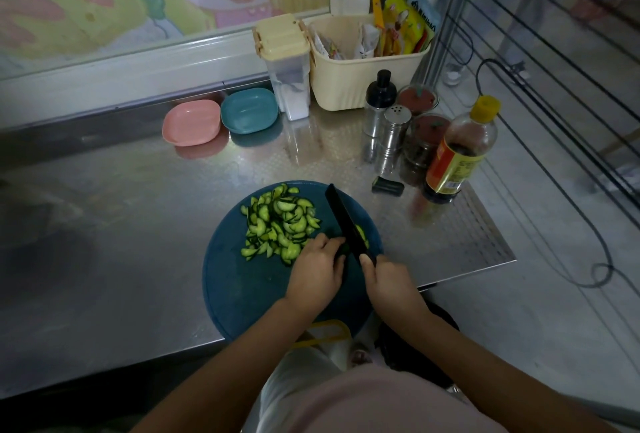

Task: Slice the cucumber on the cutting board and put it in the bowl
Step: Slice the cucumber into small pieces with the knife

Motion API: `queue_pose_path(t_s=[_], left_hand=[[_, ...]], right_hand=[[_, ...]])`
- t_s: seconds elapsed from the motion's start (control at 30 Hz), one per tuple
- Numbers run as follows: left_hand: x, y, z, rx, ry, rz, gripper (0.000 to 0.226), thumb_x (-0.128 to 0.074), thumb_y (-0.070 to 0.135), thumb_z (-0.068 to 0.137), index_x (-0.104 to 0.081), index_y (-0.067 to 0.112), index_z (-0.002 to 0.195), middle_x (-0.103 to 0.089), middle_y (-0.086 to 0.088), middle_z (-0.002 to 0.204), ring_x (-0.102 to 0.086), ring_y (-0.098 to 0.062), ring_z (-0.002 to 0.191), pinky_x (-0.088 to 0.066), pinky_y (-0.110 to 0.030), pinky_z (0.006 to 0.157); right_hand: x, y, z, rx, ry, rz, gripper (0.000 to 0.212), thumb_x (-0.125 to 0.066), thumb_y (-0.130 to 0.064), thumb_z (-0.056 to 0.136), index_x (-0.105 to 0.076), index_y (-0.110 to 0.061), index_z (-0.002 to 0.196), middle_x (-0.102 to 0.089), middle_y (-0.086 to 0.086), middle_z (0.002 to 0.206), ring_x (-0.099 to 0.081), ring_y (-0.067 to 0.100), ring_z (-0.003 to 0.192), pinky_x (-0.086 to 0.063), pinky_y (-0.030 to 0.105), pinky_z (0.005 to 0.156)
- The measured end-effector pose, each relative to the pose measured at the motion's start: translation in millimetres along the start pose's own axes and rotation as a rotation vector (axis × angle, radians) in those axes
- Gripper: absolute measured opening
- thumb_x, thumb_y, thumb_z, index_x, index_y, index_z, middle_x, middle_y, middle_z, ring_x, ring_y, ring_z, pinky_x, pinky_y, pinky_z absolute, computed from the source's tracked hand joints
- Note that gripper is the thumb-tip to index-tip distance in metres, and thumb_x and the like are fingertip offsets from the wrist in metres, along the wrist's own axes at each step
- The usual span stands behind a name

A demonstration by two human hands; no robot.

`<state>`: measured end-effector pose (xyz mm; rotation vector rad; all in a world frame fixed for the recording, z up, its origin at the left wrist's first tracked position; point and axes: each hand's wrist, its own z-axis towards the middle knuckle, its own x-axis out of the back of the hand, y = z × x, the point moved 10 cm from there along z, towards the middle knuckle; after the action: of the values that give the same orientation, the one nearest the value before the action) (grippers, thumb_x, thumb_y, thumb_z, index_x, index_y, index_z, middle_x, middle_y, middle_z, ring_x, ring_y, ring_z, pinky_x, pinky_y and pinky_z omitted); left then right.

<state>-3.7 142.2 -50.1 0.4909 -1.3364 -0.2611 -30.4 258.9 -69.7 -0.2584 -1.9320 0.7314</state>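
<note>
A round blue cutting board (pixel 242 283) lies at the steel counter's front edge. A heap of thin green cucumber slices (pixel 278 223) covers its far half. My right hand (pixel 388 278) grips the handle of a black knife (pixel 343 218), whose blade points away over the board. My left hand (pixel 317 268) has curled fingers on a small uncut cucumber piece (pixel 343 248) right beside the blade. One more green bit (pixel 361 232) shows on the blade's right side. A pink bowl (pixel 191 123) and a teal bowl (pixel 249 110) stand at the back of the counter.
Right of the board stand a soy sauce bottle (pixel 457 152), a steel shaker (pixel 393 140), a dark-capped bottle (pixel 379 100), two jars and a small black cap (pixel 388 187). A cream basket (pixel 363 65) and a seasoning box (pixel 285 62) line the back. The counter's right edge (pixel 498 235) drops off.
</note>
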Motion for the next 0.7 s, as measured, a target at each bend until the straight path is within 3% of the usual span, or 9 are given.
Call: queue_pose_path(t_s=[0.33,0.5,0.63,0.7], left_hand=[[2,-2,1,0.001,0.026,-0.025,0.024,-0.069,0.006,0.079,-0.067,0.006,0.103,-0.061,-0.011,0.087,-0.060,-0.028,0.078,-0.053,-0.036,0.067],[1,-3,0,0.005,0.034,-0.028,0.020,-0.072,0.005,0.077,-0.067,0.005,0.096,-0.062,-0.011,0.084,-0.060,-0.027,0.076,-0.053,-0.035,0.064],[2,-2,0,0.000,0.037,-0.025,0.019,-0.073,0.005,0.076,-0.067,0.005,0.094,-0.062,-0.010,0.082,-0.060,-0.026,0.073,-0.052,-0.033,0.063],[2,-1,0,-0.010,0.038,-0.018,0.020,-0.073,0.004,0.075,-0.067,0.005,0.094,-0.062,-0.010,0.082,-0.060,-0.026,0.073,-0.052,-0.033,0.063]], right_hand=[[3,1,-8,0.013,-0.045,0.036,0.039,-0.030,-0.038,0.101,-0.046,-0.010,0.080,-0.047,0.000,0.064,-0.049,0.020,0.064,-0.029,0.027,0.057],[1,3,-12,0.000,-0.056,0.060,0.038,-0.031,-0.038,0.101,-0.046,-0.009,0.081,-0.048,0.001,0.065,-0.048,0.019,0.061,-0.031,0.028,0.057],[0,3,-12,-0.007,-0.018,0.046,0.035,-0.032,-0.036,0.101,-0.037,-0.016,0.073,-0.037,-0.006,0.061,-0.039,0.013,0.053,-0.025,0.024,0.045],[-2,1,-12,-0.016,0.023,0.058,0.038,-0.027,-0.039,0.101,-0.041,-0.013,0.077,-0.032,-0.007,0.060,-0.035,0.009,0.050,-0.021,0.018,0.042]])
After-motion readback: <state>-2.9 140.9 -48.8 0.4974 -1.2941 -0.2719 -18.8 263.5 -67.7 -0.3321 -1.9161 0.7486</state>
